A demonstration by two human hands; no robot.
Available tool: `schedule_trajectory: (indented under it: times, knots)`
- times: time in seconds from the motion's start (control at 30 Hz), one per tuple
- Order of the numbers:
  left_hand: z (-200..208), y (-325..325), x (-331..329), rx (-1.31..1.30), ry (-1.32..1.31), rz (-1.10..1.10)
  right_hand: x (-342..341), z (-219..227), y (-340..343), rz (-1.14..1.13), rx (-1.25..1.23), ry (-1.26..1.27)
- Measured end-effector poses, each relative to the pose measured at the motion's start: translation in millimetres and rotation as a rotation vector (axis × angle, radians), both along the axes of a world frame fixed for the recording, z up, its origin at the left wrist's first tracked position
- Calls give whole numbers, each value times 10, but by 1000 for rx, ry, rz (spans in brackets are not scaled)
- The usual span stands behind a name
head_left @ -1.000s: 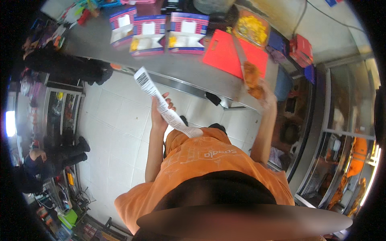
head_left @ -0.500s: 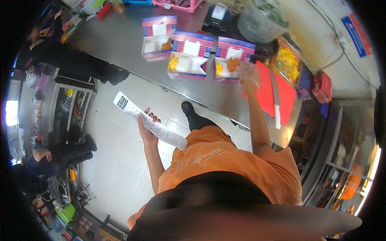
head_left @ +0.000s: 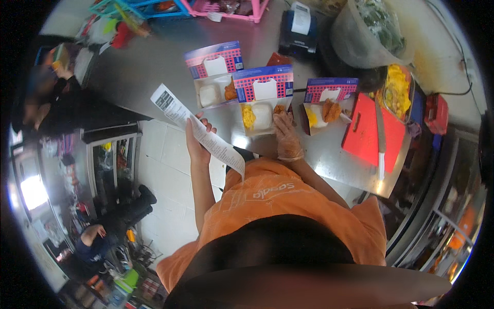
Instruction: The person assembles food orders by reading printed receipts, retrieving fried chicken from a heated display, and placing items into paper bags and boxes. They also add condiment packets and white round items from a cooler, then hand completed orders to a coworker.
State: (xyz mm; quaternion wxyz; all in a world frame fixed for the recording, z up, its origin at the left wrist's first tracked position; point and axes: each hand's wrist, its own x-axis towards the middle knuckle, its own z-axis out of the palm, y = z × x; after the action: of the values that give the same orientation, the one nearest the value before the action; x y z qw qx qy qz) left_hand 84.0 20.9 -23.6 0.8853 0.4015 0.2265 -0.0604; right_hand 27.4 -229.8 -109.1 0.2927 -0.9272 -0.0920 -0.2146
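My left hand (head_left: 197, 142) holds a long white paper receipt (head_left: 198, 129) out over the floor, left of the counter. My right hand (head_left: 286, 136), in a clear glove, reaches into the middle meal box (head_left: 261, 105), setting a fried piece beside the yellow food and white rice. Two more open meal boxes with blue and red lids flank it: one to the left (head_left: 215, 82) and one to the right (head_left: 325, 103), each with rice and fried pieces.
A red cutting board (head_left: 366, 135) with a long knife (head_left: 380, 139) lies on the steel counter (head_left: 144, 67). Behind are a tray of yellow food (head_left: 396, 90), a bag of greens (head_left: 375, 28), a small printer (head_left: 300, 26) and coloured baskets. Another person sits low at left (head_left: 95, 239).
My right hand has moved left from the right box to the middle box. My left hand has brought the receipt closer to the counter.
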Motion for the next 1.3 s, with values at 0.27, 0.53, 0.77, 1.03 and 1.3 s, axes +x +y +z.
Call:
schedule_trajectory:
  times: [0.27, 0.53, 0.77, 1.03, 1.3]
  knots:
    - [-23, 144, 1026, -132, -22, -317, 401, 583, -96, -127, -201, 348]
    - [300, 579, 1816, -224, -114, -627, 2053, 738, -1001, -339, -654, 807]
    - [489, 734, 2339, -438, -242, -728, 1752, -642, -1586, -146, -920, 629]
    - [593, 748, 2558, -446, -249, -685, 1934, 95, -1273, 135, -1196, 1099]
    - [714, 722, 2185, -274, -305, -673, 2429, 1287, -688, -270, -985, 966]
